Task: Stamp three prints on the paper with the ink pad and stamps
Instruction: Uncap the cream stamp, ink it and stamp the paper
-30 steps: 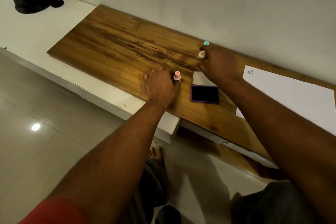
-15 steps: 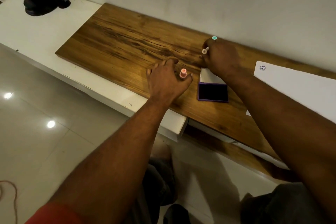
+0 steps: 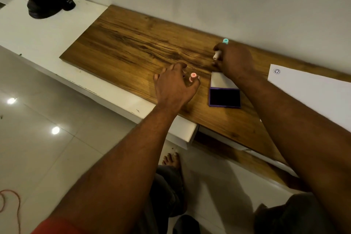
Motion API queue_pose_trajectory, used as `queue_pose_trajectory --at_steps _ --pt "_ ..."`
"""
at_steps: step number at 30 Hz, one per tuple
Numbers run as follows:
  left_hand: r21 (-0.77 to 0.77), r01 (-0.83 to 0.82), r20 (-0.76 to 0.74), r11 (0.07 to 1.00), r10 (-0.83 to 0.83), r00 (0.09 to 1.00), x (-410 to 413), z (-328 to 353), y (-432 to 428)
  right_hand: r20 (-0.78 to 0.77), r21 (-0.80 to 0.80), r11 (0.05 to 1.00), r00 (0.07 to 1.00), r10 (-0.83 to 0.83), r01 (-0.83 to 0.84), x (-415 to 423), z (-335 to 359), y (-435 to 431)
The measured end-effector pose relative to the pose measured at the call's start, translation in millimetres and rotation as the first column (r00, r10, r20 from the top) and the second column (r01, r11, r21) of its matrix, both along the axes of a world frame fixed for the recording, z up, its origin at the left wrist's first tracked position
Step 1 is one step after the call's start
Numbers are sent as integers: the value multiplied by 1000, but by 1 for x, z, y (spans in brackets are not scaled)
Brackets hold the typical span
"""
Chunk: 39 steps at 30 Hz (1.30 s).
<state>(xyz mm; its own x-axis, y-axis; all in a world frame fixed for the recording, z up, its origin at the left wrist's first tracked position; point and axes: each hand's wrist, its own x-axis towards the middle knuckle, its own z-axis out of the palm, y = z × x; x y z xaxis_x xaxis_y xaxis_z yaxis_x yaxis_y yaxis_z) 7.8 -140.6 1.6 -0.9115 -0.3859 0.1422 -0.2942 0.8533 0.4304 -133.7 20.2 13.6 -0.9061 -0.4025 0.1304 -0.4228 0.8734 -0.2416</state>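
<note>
**Sam:** Where are the stamps?

**Mia:** The left hand pinches a pink stamp between thumb and fingers. It is in the middle of the frame, low over the wooden worktop. The right hand has its fingers curled round a pale stamp. Only the tip pokes out on the left.

**Sam:** And the teal stamp?

**Mia:** It stands by the wall, just behind the right hand. I cannot tell if the hand touches it.

**Sam:** Why is the ink pad there?

**Mia:** It lies open between the two hands, with its lid folded back. I think that lets either stamp reach the dark ink with a short move.

**Sam:** And the paper?

**Mia:** It lies at the right of the frame, a little apart from the ink pad. One round print sits in its top corner, so I think two more are needed.

**Sam:** Why a stamp in each hand?

**Mia:** Maybe so the next one is ready.
</note>
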Motion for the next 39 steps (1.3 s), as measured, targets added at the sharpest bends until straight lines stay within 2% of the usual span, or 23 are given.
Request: queue_pose_trajectory --at_steps 4,9,14,17,20,25,32,35,39 --pt "-4 -2 2 1000 2 1000 0 0 0 -1 9 1000 1000 -8 8 -2 -4 0" --pt "-1 -5 -4 1000 5 1000 0 1 1 -5 96 995 999 -36 37 -4 -5 3" --pt "8 -3 -23 1000 3 1000 -1 3 3 -68 106 992 996 -65 72 0 -5 7" --pt "21 25 -71 999 -23 997 -1 9 5 -31 -40 998 998 -59 58 3 10 11" --pt "40 123 -159 992 -115 980 -1 18 12 93 -255 966 993 78 -53 11 36 17" --pt "101 247 -249 964 -216 944 1 36 27 164 -334 924 954 252 -187 56 69 31" --pt "160 371 -291 915 -316 903 15 42 31 225 -436 891 944 243 -126 101 75 55" --pt "133 363 -272 922 -318 908 19 38 34 216 -399 907 947 240 -139 104 69 60" --pt "133 338 -267 932 -295 917 19 32 37 58 -129 952 957 285 -276 102 62 63"
